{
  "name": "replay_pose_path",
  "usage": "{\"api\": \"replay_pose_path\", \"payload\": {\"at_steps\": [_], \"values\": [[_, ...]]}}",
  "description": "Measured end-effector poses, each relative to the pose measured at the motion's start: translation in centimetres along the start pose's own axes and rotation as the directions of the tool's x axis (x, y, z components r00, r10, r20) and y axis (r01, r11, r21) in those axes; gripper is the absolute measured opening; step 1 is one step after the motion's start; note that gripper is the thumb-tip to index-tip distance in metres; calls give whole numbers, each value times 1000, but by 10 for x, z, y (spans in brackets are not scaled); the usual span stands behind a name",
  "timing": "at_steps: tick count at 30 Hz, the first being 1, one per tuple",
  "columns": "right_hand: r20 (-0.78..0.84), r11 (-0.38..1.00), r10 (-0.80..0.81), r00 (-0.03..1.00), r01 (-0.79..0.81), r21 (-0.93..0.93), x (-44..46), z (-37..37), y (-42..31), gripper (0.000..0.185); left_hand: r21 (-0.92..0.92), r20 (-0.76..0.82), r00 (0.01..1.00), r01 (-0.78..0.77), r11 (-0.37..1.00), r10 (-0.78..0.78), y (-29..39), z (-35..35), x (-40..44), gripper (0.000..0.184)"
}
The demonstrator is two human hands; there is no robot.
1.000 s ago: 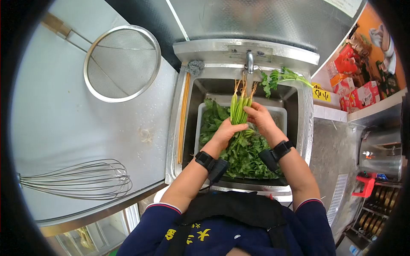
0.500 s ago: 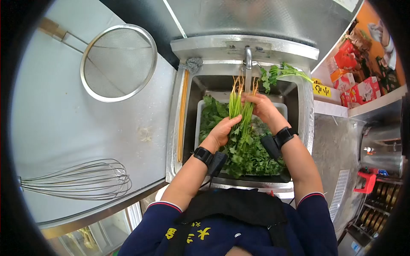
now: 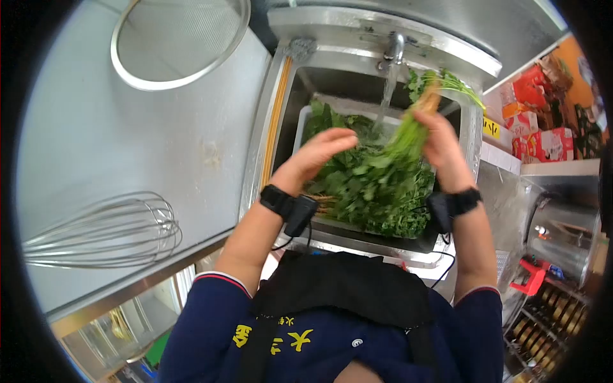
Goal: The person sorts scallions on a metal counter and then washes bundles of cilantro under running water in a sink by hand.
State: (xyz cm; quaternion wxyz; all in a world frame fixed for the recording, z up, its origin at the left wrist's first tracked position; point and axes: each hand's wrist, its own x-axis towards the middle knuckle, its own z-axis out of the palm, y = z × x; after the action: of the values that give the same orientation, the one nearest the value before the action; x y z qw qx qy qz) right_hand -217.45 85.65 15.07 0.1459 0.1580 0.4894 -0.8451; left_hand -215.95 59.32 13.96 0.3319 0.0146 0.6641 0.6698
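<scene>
My right hand [image 3: 440, 142] is closed around a bunch of leafy green stems [image 3: 408, 137], roots up, at the right side of the sink. The leaves hang over more greens [image 3: 396, 207] in a light tub [image 3: 305, 118] inside the steel sink [image 3: 300, 76]. On the left, my left hand [image 3: 322, 153] hovers over the tub with nothing in it, fingers extended and the thumb apart. Some roots [image 3: 324, 204] lie in the tub below it. Water runs from the faucet [image 3: 397, 48] between my hands.
A round mesh strainer [image 3: 182, 38] and a wire whisk [image 3: 112, 233] lie on the left counter [image 3: 147, 153]. Long sticks [image 3: 276, 121] and a scrubber [image 3: 300, 48] are on the sink's left rim. A loose green sprig [image 3: 456, 86] rests at the back right.
My left hand has let go of the stems and moved left. My right hand has carried a bunch to the right. The view has shifted, and roots now show at the tub's lower left.
</scene>
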Motion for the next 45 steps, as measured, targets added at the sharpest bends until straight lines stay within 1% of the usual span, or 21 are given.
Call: {"api": "replay_pose_path", "payload": {"at_steps": [1,6,9,11,15,17,19,21,23,25,27,29,30,33,35,37,39,40,41,43,45], "values": [[-12,998,-57,998,57,-23,-12,-9,-15,25,103,-129,991,-32,994,46,-1,-10,-10,56],[-77,937,-299,951,277,-211,-81,-3,-89,34,601,-114,993,93,793,-29,-62,-42,-49,35],[131,864,-173,976,215,-456,-101,10,-88,41,798,-8,1000,22,602,-26,-111,-22,-57,32],[147,572,28,989,105,-814,-106,36,-62,46,854,32,990,-100,511,140,-140,-15,-55,30],[313,218,316,896,253,-942,-77,15,49,47,951,-1,999,-10,310,35,-139,-5,-55,25],[233,75,361,903,221,-972,-75,25,107,29,965,-53,996,34,262,68,-148,-9,-53,22],[354,16,296,887,365,-931,-77,26,163,35,952,-73,997,58,302,37,-145,-16,-50,21],[549,112,281,787,542,-833,-79,26,198,40,937,-81,997,75,342,5,-143,-21,-49,22],[485,199,310,818,443,-874,-84,21,210,41,845,-65,996,22,535,61,-142,-32,-53,23],[647,308,121,752,592,-745,-82,15,193,41,792,-69,998,56,608,-3,-133,-32,-59,24],[514,136,311,800,497,-857,-71,21,164,36,828,-22,995,-38,559,99,-127,-29,-62,23],[581,55,-104,807,588,-807,-64,39,157,29,826,-2,981,-109,552,196,-122,-22,-65,21],[586,54,-103,803,593,-803,-54,37,162,29,825,16,956,-178,536,293,-119,-20,-65,19],[502,-116,179,846,525,-843,-26,30,185,28,847,40,867,-293,443,497,-99,-18,-72,16],[396,-30,326,858,428,-903,-5,21,181,38,820,-134,800,-242,519,584,-96,-21,-76,14],[233,271,336,913,143,-952,11,14,164,46,660,-617,534,-48,750,577,-115,-30,-80,11],[185,365,278,943,75,-928,31,0,164,49,589,-688,535,19,808,490,-124,-33,-84,11],[191,365,280,941,80,-928,40,5,162,49,652,-587,659,42,757,469,-123,-30,-86,11],[69,234,343,937,-13,-972,48,10,158,52,712,-478,768,56,700,425,-121,-26,-88,12],[-64,89,384,921,-106,-990,49,11,162,54,745,-409,793,4,667,452,-129,-19,-84,15],[-18,214,142,990,-48,-976,41,15,174,52,832,-179,938,-16,554,296,-137,-18,-76,21]]}}
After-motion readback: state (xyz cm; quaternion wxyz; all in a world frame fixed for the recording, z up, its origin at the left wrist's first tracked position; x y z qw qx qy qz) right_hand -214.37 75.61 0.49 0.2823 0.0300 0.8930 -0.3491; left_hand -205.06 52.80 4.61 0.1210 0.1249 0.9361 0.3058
